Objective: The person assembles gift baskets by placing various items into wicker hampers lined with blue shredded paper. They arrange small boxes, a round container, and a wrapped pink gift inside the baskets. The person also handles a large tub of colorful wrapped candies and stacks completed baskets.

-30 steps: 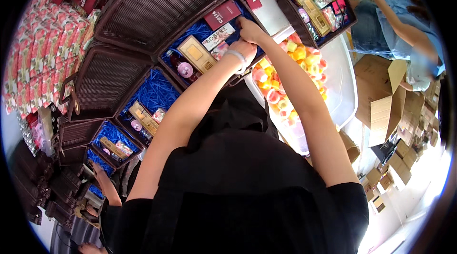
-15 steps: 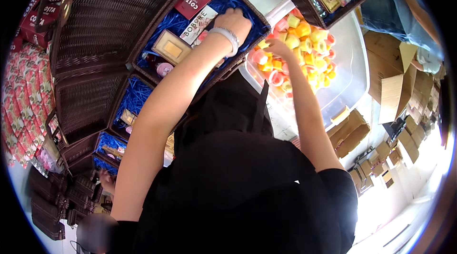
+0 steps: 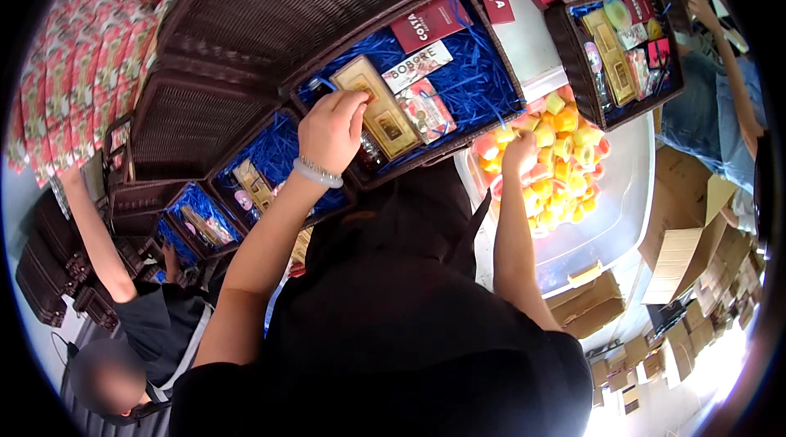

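Note:
A dark brown wicker hamper (image 3: 499,68), its lid raised, holds blue paper shred (image 3: 471,81), a long gold box (image 3: 378,109), a red carton (image 3: 430,23), a white carton (image 3: 417,66) and a floral packet (image 3: 426,111). Over the gold box's left edge is my left hand (image 3: 332,132), its fingers curled together; what they hold, if anything, is hidden. A small dark red bottle (image 3: 370,152) shows beside this hand. My right hand (image 3: 520,153) is closed at the left side of a heap of yellow, orange and pink jelly cups (image 3: 565,158); its grip is hidden.
The cups lie in a clear plastic tub (image 3: 626,191). Another filled hamper (image 3: 622,117) stands at the far right, and smaller-looking open hampers (image 3: 262,167) line up leftward. A co-worker's arm (image 3: 98,232) reaches in at left. Cardboard boxes (image 3: 679,208) sit at right.
My left hand has lifted from the hamper's far right part and moved back left over the gold box. My right hand has closed among the cups. The view has shifted, showing more hampers.

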The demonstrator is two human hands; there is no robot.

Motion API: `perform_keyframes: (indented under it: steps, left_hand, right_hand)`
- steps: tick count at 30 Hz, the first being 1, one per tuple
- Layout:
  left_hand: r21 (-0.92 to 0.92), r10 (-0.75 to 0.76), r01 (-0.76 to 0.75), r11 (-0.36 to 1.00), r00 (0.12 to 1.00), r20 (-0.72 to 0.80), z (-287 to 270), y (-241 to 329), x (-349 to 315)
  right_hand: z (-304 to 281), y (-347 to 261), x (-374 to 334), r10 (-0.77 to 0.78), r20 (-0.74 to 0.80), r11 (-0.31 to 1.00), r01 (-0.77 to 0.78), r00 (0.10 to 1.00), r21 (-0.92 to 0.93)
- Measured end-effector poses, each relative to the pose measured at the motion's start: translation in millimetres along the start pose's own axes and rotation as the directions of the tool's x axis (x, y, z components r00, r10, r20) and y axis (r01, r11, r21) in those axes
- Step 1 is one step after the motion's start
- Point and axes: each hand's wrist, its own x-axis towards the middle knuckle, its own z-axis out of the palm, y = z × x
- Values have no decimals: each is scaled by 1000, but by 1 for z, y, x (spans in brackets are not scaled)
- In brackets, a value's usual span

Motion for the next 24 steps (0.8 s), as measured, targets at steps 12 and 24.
perform_keyframes:
  steps: [12,24]
  left_hand:
    - [110,260,-282,953,948,182,85,61,36]
    - [249,-126,126,960,992,-19,20,1,16]
  right_hand:
    - [84,-6,37,-19,316,999,8,949,37]
    - [-100,11,-3,40,713,149,-710,700,688]
